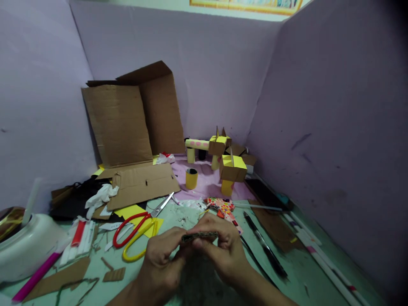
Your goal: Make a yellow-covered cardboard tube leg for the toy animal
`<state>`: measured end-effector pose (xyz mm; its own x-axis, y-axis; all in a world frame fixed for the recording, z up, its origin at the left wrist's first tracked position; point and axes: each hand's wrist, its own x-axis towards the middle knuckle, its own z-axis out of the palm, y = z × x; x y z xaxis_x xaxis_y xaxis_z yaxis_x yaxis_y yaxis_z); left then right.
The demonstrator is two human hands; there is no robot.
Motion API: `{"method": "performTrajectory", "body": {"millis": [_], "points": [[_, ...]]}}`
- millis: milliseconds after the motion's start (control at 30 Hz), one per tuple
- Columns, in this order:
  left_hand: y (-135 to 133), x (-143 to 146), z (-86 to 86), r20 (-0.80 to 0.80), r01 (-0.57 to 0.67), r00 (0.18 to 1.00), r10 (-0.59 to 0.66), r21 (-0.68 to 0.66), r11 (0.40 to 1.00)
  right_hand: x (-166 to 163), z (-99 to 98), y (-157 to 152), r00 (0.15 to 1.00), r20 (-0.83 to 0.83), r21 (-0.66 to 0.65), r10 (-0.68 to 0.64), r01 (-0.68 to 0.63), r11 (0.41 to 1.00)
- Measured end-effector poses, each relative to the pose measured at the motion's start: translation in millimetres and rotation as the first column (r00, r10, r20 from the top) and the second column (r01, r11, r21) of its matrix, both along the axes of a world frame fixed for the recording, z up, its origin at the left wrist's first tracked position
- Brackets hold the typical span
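Leftmost on the desk sits a white rounded container, with a pink marker lying just in front of it and brown cardboard scraps nearby. Further in, large cardboard sheets lean against the purple back wall, and a flat cardboard piece lies below them. A pair of scissors with one red and one yellow handle loop lies on yellow paper, blades pointing up and to the right. Just right of the scissors, the left hand is closed, its fingertips pinching the left end of a small cardboard strip. The strip is held edge-on above the desk, near the bottom middle of the view, between the two hands. The right hand pinches its right end, fingers curled over the top. Behind the hands lie patterned paper bits, a yellow tube and a cardboard model with yellow faces. A black pen lies to the right of the right hand.
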<state>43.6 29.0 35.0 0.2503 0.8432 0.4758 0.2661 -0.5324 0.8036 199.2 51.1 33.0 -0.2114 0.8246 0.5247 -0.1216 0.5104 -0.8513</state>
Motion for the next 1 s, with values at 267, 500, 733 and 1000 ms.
{"method": "performTrajectory", "body": {"millis": [267,500,733,1000], "points": [[14,-7,-0.9,0.377,0.437,0.889,-0.262,-0.52,0.734,6,-6.3,18,0.94,-0.329,-0.402,0.085,-0.221,0.889],[12,1,-17.5,-0.053,0.043,0.996,-0.071,-0.407,0.913,-3,-6.3,13,0.947,-0.307,-0.412,0.093,-0.221,0.884],[9,-3,-9.8,-0.262,-0.094,0.965,-0.007,-0.371,0.924,-3,-11.2,16,0.967,-0.231,-0.479,-0.108,-0.016,0.878],[17,-15,13.9,-0.121,-0.143,0.987,0.106,-0.362,0.921,5,-10.0,24,0.947,-0.261,-0.542,-0.187,0.016,0.84]]}}
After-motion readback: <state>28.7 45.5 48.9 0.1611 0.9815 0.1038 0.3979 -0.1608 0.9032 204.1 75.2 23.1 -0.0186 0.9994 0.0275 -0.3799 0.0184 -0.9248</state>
